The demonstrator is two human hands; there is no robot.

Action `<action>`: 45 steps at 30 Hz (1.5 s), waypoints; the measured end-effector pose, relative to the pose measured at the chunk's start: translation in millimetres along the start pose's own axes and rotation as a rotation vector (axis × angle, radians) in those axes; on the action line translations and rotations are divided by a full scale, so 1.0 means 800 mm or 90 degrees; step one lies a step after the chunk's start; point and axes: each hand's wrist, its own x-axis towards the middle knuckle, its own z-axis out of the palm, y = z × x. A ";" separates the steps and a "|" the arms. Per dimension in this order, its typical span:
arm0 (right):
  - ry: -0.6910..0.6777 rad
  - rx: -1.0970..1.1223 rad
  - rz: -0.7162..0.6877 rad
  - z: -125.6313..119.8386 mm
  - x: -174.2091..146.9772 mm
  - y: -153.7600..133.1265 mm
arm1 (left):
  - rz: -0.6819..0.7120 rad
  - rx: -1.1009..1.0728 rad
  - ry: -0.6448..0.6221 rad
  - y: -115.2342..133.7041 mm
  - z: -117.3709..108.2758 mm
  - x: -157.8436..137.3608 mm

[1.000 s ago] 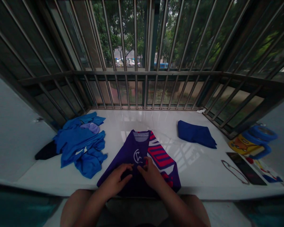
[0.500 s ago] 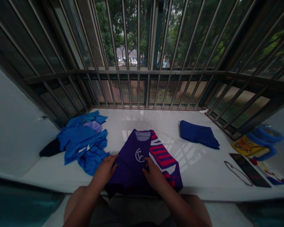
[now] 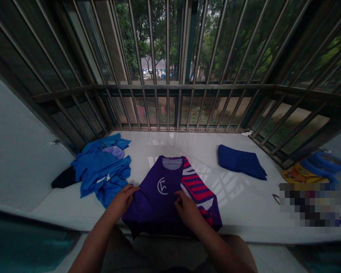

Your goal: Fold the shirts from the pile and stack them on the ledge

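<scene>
Shirt (image 3: 165, 204) — L hand (image 3: 124, 199) at edge, R hand (image 3: 186, 207) over front.

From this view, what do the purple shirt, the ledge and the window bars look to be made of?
Purple shirt: matte, thin fabric, probably synthetic, from its soft creases and printed-looking logo. Ledge: polished stone or tile, judging by the glossy reflections; which one is unclear. Window bars: bare metal, likely steel, given their grey sheen.

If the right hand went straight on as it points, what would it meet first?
Most likely the purple fabric shirt with a red-and-white striped side: the right hand is over its front, pointing toward the white circular logo. Whether hand and cloth touch is unclear.
</scene>
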 end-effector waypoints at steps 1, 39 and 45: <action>0.001 -0.002 -0.001 0.000 0.000 0.000 | -0.004 0.027 -0.009 0.002 -0.003 0.001; 0.032 -0.381 -0.009 -0.073 0.079 0.065 | -0.050 0.095 0.023 0.125 0.128 0.242; 0.131 -0.379 -0.038 -0.112 0.159 0.052 | -0.108 0.048 0.095 0.101 0.095 0.292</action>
